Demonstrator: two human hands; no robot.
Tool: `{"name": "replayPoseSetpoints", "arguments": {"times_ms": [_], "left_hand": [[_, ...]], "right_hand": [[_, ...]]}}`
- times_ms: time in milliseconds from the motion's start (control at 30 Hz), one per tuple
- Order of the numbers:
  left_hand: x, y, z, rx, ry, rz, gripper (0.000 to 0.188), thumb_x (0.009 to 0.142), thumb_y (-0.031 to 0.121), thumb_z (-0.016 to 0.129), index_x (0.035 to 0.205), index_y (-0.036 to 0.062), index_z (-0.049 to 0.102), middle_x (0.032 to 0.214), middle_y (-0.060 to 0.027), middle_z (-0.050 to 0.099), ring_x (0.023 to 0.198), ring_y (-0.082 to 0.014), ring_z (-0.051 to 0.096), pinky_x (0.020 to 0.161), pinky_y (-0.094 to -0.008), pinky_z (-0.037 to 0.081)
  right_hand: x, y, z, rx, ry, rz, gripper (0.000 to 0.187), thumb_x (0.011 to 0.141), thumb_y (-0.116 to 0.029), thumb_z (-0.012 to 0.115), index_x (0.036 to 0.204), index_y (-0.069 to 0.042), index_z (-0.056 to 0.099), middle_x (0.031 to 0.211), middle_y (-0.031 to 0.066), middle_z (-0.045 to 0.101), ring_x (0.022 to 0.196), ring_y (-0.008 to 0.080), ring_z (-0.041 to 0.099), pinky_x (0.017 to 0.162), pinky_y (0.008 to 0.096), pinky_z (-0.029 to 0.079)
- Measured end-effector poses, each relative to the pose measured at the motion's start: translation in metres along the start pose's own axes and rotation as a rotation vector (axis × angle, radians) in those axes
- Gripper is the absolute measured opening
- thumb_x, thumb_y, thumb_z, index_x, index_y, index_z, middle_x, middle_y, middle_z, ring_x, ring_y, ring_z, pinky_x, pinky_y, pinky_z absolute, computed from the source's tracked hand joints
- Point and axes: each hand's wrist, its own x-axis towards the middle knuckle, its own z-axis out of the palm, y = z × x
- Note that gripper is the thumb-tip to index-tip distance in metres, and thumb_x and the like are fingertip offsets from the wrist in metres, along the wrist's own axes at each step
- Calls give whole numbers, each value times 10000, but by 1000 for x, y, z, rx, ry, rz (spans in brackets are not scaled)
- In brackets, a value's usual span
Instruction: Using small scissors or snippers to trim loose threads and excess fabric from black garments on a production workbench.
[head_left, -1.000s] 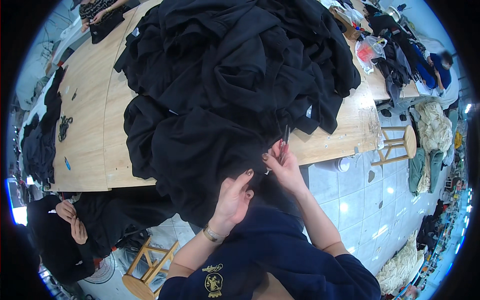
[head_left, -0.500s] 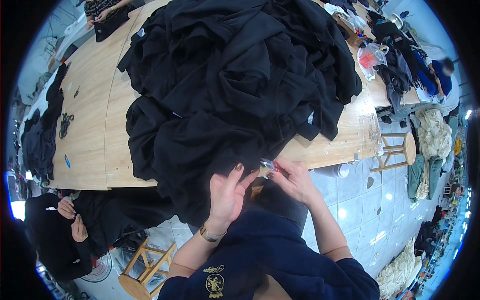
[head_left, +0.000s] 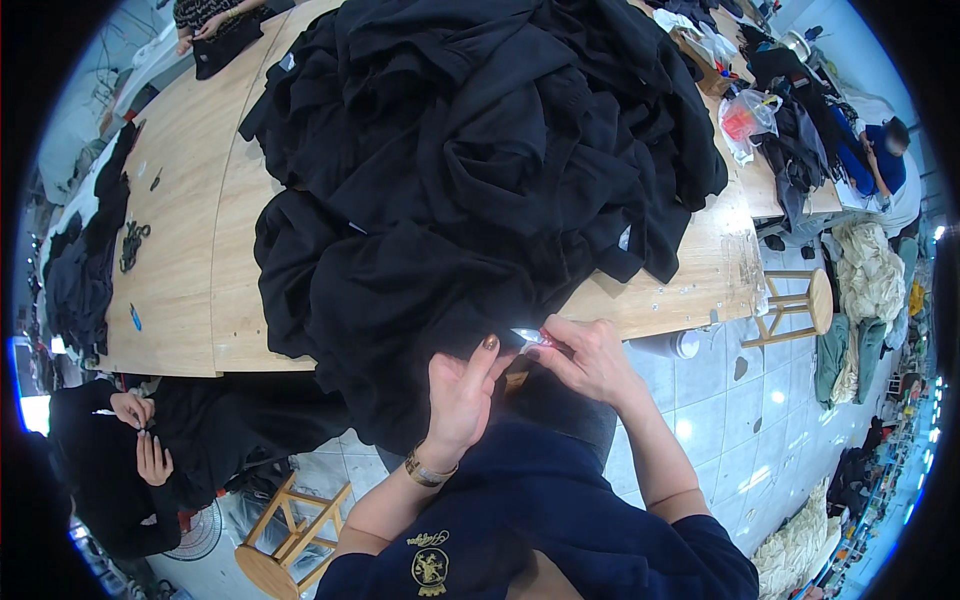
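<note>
Black garment point(head_left: 390, 290), likely soft, limp and light, best pinched at a hem, draped over the near edge of the worktop point(head_left: 660, 300); left hand point(head_left: 458, 400) beside it, thumb raised, grip unclear; right hand point(head_left: 592, 362) holding small metal snips point(head_left: 527, 335).

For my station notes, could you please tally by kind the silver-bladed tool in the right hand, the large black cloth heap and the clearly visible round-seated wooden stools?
Silver-bladed tool: 1
Large black cloth heap: 1
Round-seated wooden stools: 2
Total: 4
</note>
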Motion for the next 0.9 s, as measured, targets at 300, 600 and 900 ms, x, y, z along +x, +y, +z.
{"name": "replayPoseSetpoints", "arguments": {"times_ms": [300, 600, 900], "left_hand": [[-42, -36, -8, 1185, -514, 38, 490, 922, 214, 519, 1252, -107, 351, 1236, -314, 457, 1188, -373, 466, 988, -363, 383], [-2, 45, -12, 918, -538, -28, 220, 843, 38, 552, 1052, 13, 618, 869, -119, 654, 748, -152, 635, 693, -243, 488], [0, 11, -45, 1681, -328, 396, 234, 725, 137, 717, 920, 77, 603, 750, -62, 583, 657, -219, 614, 573, -306, 496]], "right_hand": [[1, 40, 10, 679, 298, 383, 202, 897, -207, 557, 834, -20, 514, 575, 6, 472, 545, 87, 477, 502, 253, 376], [9, 40, 28, 479, 411, 244, 244, 832, -115, 643, 770, -43, 419, 595, -5, 421, 533, 70, 372, 500, 226, 337], [-3, 13, 45, 670, 290, 384, 173, 839, -62, 614, 840, -30, 443, 569, 1, 502, 463, 67, 499, 425, 212, 374]]}}
